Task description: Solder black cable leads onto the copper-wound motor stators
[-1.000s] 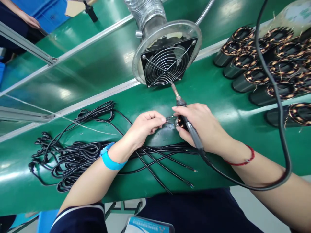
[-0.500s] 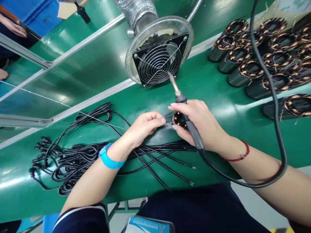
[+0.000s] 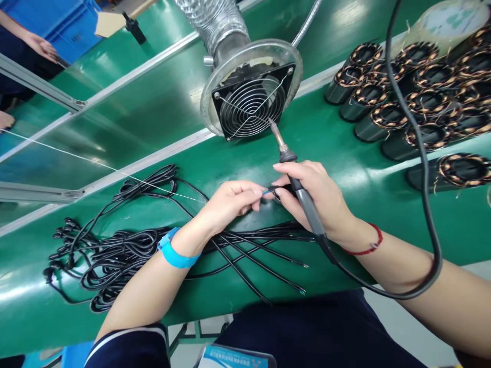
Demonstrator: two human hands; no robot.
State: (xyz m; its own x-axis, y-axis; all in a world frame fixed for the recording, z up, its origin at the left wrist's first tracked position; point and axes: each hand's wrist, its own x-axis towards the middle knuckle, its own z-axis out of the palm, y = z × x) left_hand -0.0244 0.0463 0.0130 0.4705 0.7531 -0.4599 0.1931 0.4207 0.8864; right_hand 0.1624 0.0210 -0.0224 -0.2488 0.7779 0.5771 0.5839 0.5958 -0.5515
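Note:
My left hand (image 3: 236, 202), closed in a pinch, grips thin insulated wires (image 3: 268, 190) showing blue and black, in front of my right fingers. My right hand (image 3: 316, 197) is wrapped around a soldering iron (image 3: 305, 199), its tip pointing up toward the fan grille. The right thumb and fingertips also meet at the wires, above a dark round part mostly hidden by the hand. Black power cords (image 3: 126, 250) lie coiled beside my left forearm, their cut ends (image 3: 295, 287) fanned out below my hands. A thin pale strand (image 3: 153, 186) runs from the left toward my left wrist.
A fume extractor fan (image 3: 251, 107) on a flexible duct (image 3: 213, 23) stands just beyond my hands. Several motor stators (image 3: 383, 122) with copper windings stand at right. The iron's black cable (image 3: 425, 179) loops over my right forearm. A co-worker's hand (image 3: 42, 47) shows at upper left.
My hands have come closer together, and my right fingertips now close over the wires. The copper-wound part that showed beneath my right hand is now mostly covered. The view has shifted slightly.

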